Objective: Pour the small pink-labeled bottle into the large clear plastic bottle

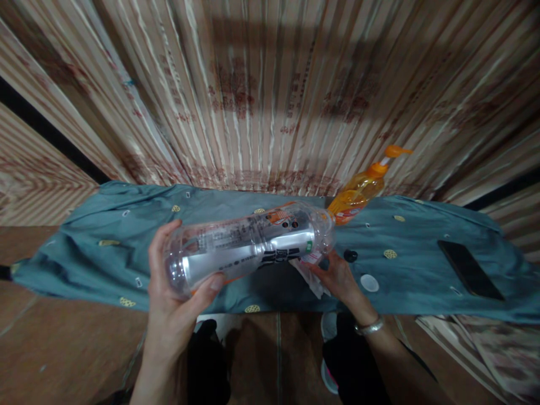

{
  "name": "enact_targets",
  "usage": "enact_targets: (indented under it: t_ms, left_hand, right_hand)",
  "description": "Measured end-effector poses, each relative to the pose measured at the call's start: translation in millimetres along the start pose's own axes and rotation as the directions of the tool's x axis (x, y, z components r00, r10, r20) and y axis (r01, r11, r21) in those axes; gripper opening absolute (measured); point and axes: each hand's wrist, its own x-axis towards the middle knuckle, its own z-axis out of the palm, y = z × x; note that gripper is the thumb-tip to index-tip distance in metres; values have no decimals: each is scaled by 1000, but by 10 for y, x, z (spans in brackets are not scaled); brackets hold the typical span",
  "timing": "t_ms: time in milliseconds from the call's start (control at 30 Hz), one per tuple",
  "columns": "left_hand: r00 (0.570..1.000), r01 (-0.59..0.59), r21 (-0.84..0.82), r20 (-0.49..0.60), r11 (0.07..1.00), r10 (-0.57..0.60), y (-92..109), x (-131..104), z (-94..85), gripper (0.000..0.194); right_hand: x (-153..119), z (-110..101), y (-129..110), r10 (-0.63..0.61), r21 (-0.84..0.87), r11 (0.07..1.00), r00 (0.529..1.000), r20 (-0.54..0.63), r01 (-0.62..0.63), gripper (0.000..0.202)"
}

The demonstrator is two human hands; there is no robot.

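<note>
A large clear plastic bottle [244, 246] with a silver label lies sideways in the air above the cloth-covered surface. My left hand [171, 287] grips its left end, thumb in front and fingers behind. At the other end, my right hand [337, 278] pinches a crumpled white tissue [312, 275] just below the bottle. Whether the tissue touches the bottle is hard to tell. Close to my right hand lie a small black cap [350, 256] and a round white disc [369, 283].
An orange pump bottle [358, 191] stands at the back, near a striped curtain [261, 101]. To the right, a black phone [470, 270] rests on the teal patterned cloth [109, 225]. My feet are on the brown tiled floor [270, 360] below the front edge.
</note>
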Motion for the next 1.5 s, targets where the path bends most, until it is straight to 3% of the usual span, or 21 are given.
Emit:
enact_targets:
  t_ms: [633,967,1267,1500]
  left_hand:
    - [1000,-11,29,-23,1000,12,42,0,31,94]
    - [999,26,-30,-41,999,-27,47,7,46,96]
    - [1000,-13,-15,-1,1000,13,22,-3,6,89]
    - [999,-24,-5,-21,1000,24,52,17,48,93]
  right_hand:
    - [-4,-12,-19,20,10,1000,1000,13,-20,57]
    - [5,3,11,-6,2,1000,1000,8,6,73]
    - [-2,-21,-14,11,-1,1000,1000,23,-11,65]
    - [-2,0,-10,16,7,1000,1000,10,-16,72]
